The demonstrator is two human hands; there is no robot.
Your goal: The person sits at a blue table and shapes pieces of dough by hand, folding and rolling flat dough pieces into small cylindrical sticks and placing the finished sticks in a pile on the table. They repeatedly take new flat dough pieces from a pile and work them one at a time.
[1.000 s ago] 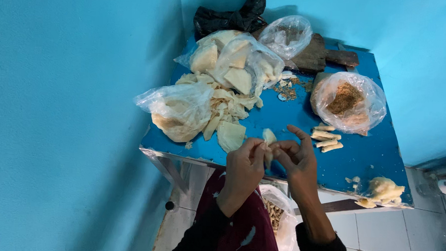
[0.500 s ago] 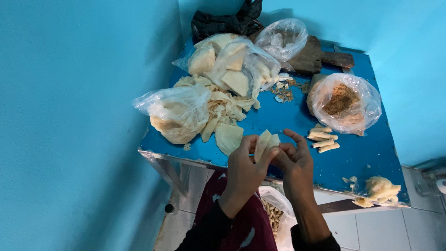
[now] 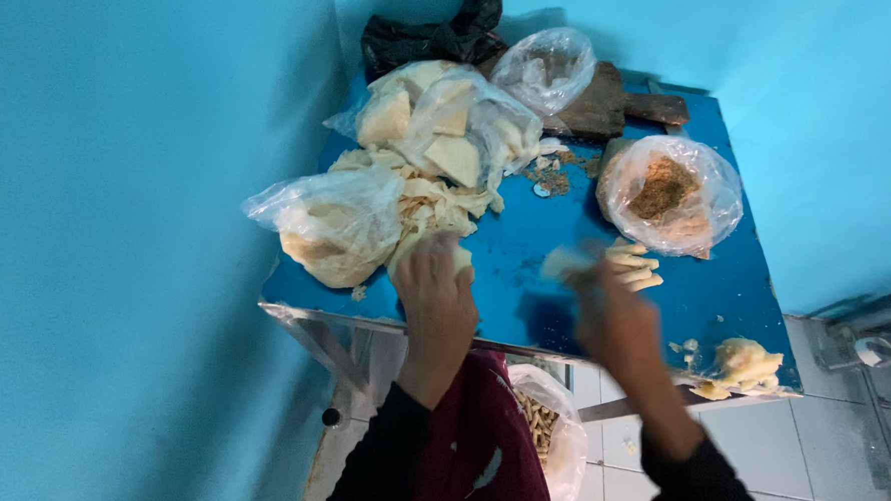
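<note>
A heap of pale, thin dough sheets (image 3: 429,208) lies on the blue table (image 3: 524,284), partly spilling from clear plastic bags. My left hand (image 3: 436,292) reaches onto the near edge of this heap, fingers spread over a sheet. My right hand (image 3: 611,313) is motion-blurred over the table's front, with a small pale piece (image 3: 562,261) at its fingertips. Just beyond it lie several small rolled pale pieces (image 3: 635,267) in a row.
A clear bag of brown crumbly filling (image 3: 670,195) sits right of centre. Another bag (image 3: 549,70), a dark wooden board (image 3: 612,103) and a black bag (image 3: 430,34) are at the back. A dough lump (image 3: 741,364) sits at the front right corner. Blue walls close in on three sides.
The hands, held together on a pale piece in front of me, have separated. The left went to the heap of sheets, the right swung toward the rolled pieces.
</note>
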